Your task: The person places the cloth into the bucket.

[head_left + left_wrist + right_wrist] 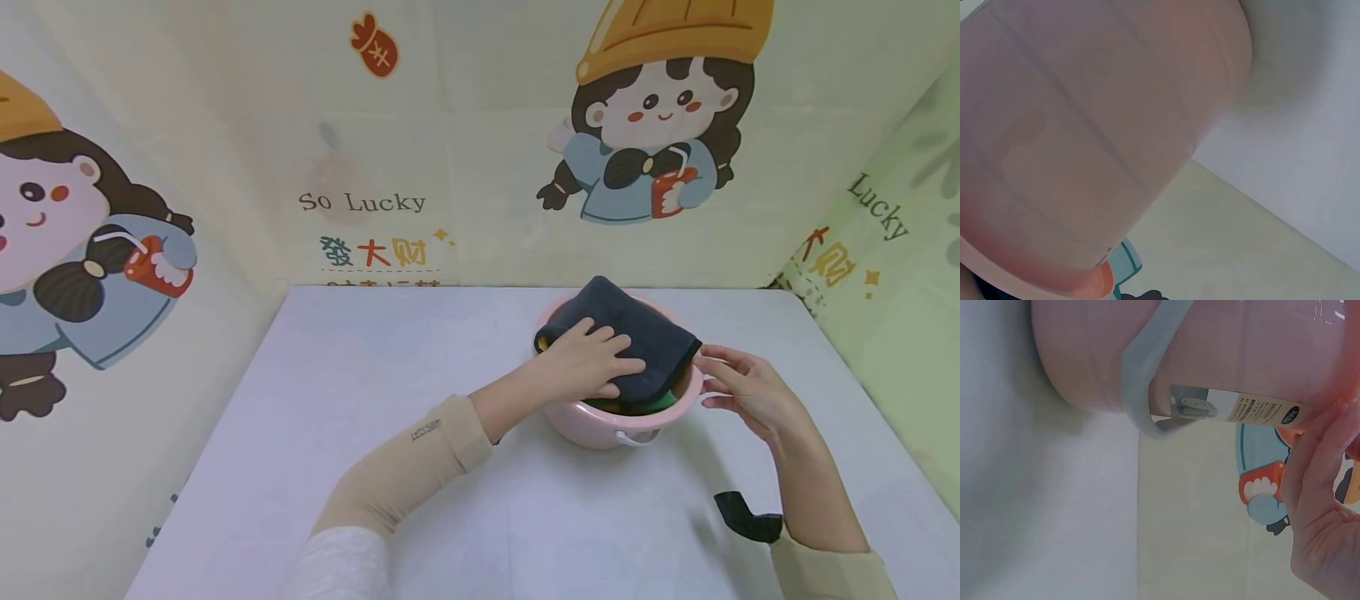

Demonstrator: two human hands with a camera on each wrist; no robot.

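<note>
1. The left hand [588,358] is lying flat on the dark cloth [637,337], fingers straight and pressing, pointing right.
2. The right hand [738,387] is touching the bucket [600,425] rim at centre right, fingers relaxed, gripping nothing.
3. The cloth is sitting over the bucket mouth, right of centre, its long axis running upper left to lower right.
4. The white table [337,400] is carrying the bucket; cartoon walls [450,125] are standing behind.

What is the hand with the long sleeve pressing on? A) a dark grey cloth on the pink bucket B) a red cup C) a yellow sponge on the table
A: the left hand lies flat on the dark grey cloth draped over the pink bucket.
</note>
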